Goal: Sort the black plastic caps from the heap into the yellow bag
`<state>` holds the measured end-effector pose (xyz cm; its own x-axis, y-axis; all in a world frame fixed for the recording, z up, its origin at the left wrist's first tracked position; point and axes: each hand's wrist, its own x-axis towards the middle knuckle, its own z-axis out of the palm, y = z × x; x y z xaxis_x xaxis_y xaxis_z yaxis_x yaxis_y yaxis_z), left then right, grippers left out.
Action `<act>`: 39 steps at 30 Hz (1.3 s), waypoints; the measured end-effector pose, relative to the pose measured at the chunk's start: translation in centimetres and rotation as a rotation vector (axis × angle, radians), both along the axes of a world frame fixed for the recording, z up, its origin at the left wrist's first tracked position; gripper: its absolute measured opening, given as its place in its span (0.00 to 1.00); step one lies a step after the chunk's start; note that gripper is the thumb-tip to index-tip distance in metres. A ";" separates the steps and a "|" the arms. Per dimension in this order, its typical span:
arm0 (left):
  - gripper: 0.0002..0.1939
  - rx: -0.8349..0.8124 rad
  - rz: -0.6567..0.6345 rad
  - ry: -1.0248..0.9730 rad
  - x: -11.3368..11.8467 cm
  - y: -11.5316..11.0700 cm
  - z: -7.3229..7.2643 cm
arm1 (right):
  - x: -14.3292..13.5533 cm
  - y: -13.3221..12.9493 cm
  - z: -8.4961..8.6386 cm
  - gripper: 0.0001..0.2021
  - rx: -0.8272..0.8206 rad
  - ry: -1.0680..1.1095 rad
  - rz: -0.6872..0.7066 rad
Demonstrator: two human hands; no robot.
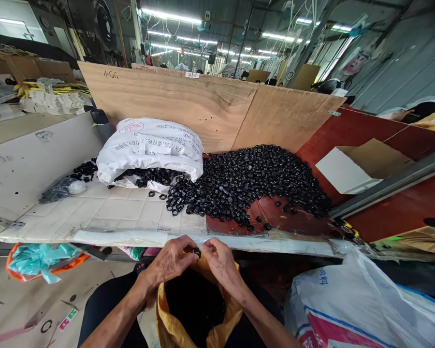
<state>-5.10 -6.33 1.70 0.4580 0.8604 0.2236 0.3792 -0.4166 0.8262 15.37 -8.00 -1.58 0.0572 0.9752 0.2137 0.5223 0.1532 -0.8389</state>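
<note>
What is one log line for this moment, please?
left hand: holds black piece | right hand: close by | below: open yellow bag | bench: white sack, black pile

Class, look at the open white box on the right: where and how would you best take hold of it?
Pinch the upper edge of the white wall of the box, coming from above and the left. That edge stands exposed beside the open brown interior, which seems to leave room for fingers inside, while the metal bar crosses its lower right.
</note>
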 end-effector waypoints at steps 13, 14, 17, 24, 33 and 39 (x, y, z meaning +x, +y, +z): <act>0.09 0.174 0.406 0.282 3.7 10.3 -0.4 | 4.0 8.2 -0.8 0.28 0.121 -0.410 -0.168; 0.09 0.159 0.413 0.265 3.6 10.1 -0.5 | 3.6 8.3 -1.0 0.27 0.140 -0.398 -0.141; 0.07 0.099 0.444 0.202 2.8 9.5 -0.7 | 3.1 8.1 -1.1 0.25 0.201 -0.358 -0.038; 0.12 0.040 0.479 0.083 1.7 8.4 -1.5 | 3.6 6.9 -0.2 0.20 0.235 -0.160 0.041; 0.07 0.115 0.377 0.022 2.1 8.8 -2.3 | 3.8 5.6 0.8 0.12 0.269 -0.204 0.220; 0.08 0.159 0.311 0.043 2.0 7.7 -1.9 | 3.3 5.9 0.6 0.08 0.287 -0.314 0.171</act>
